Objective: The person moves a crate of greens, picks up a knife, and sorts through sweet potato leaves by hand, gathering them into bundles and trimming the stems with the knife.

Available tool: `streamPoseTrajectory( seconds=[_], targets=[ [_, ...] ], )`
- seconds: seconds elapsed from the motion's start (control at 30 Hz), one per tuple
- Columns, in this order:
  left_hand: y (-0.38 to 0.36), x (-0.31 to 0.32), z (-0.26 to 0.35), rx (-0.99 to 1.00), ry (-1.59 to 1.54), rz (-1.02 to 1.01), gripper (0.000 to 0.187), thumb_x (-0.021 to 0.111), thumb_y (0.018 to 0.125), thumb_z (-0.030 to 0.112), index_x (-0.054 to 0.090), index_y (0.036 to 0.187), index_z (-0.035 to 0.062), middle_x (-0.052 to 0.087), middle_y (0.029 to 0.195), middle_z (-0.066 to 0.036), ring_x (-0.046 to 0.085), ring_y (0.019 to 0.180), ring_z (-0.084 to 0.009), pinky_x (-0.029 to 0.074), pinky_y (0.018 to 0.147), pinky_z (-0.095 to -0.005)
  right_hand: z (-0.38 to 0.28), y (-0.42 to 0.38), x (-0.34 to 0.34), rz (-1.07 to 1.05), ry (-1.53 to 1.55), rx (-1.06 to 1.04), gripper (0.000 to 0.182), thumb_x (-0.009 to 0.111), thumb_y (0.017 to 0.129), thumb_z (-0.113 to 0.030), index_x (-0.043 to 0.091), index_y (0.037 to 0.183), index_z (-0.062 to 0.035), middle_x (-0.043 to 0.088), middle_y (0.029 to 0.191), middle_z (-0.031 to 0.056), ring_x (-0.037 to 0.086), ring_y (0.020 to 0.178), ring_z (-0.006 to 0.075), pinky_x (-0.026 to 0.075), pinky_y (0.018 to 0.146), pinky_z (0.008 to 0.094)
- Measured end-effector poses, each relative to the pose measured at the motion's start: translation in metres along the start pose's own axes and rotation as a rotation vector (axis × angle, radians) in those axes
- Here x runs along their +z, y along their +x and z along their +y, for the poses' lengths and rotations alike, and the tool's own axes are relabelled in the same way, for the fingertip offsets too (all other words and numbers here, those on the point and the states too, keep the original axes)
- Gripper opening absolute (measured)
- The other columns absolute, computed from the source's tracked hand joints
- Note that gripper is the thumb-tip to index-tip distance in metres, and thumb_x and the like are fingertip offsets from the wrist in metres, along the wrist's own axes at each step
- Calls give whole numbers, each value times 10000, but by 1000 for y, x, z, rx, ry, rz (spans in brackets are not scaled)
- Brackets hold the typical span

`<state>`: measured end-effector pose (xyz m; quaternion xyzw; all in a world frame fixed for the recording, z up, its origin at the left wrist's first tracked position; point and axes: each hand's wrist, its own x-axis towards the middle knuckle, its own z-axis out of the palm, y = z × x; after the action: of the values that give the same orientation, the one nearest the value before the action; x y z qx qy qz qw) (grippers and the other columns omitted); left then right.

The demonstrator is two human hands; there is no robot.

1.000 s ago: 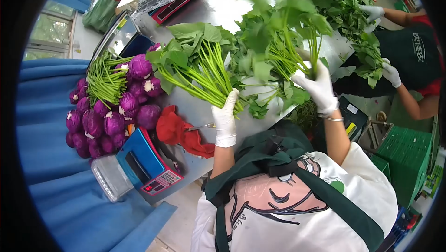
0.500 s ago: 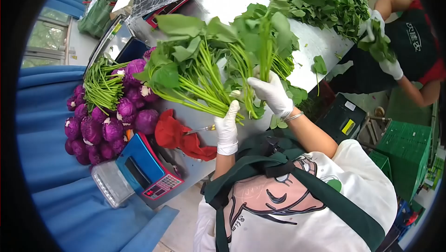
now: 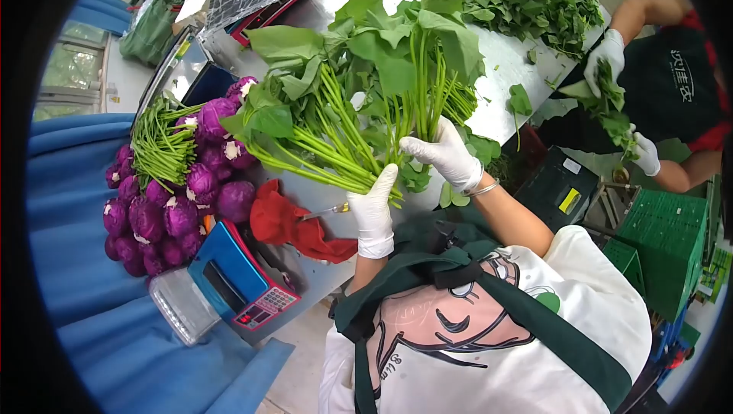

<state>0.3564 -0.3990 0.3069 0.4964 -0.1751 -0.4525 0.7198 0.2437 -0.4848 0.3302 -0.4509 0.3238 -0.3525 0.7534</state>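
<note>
My left hand [image 3: 372, 219], in a white glove, is closed around the stem ends of a bunch of leafy greens [image 3: 324, 127]. The long green stems fan up and left, with broad leaves at the top. My right hand [image 3: 450, 158], also gloved, pinches a smaller upright group of stems of the same greens [image 3: 424, 85] just right of that bunch. A knife [image 3: 324, 212] with a yellowish handle lies on a red cloth [image 3: 286, 223] left of my left hand. Stem ends inside both hands are hidden by my fingers.
Purple cabbages [image 3: 183, 215] are piled at left, with a bundle of green stalks [image 3: 164, 143] on top. A blue weighing scale [image 3: 237, 276] stands near the front edge. More greens [image 3: 527, 1] heap at the back. At right, a co-worker's gloved hands [image 3: 607, 59] hold greens; green crates [image 3: 660, 246] stand below.
My right hand has drawn slightly down and left, its stems closer to the bunch in my left hand. The co-worker's hands have shifted, the lower one moving down.
</note>
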Motion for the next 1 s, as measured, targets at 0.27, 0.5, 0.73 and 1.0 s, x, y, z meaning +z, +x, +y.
streamPoseTrajectory(
  seconds=[0.27,0.5,0.73,1.0],
  targets=[
    [-1,-3,2,44,115,-15,419,653,742,-39,476,1117,17,576,939,-53,550,842,-134,455,765,-261,-15,7,-1,155,-28,100,313,670,765,-204,567,1003,-28,532,759,-53,376,575,10,277,486,166],
    [2,-2,4,85,57,109,398,611,770,-46,455,1133,3,570,948,-74,555,850,-142,463,753,-266,-11,16,-6,38,39,48,315,653,787,-176,568,1041,-9,620,892,24,519,681,37,417,607,188],
    [5,-8,-3,215,67,231,335,620,768,-31,495,1079,-34,549,1033,-94,552,848,-156,456,755,-279,10,3,13,226,-384,-204,377,681,754,-106,546,1077,34,619,904,39,562,732,61,462,669,209],
    [2,11,10,238,238,312,291,581,805,-10,503,1081,-61,553,1031,-94,538,887,-130,450,764,-275,24,-1,36,121,-111,-46,173,658,754,-85,634,893,17,632,746,14,531,676,48,448,608,226]
  ],
)
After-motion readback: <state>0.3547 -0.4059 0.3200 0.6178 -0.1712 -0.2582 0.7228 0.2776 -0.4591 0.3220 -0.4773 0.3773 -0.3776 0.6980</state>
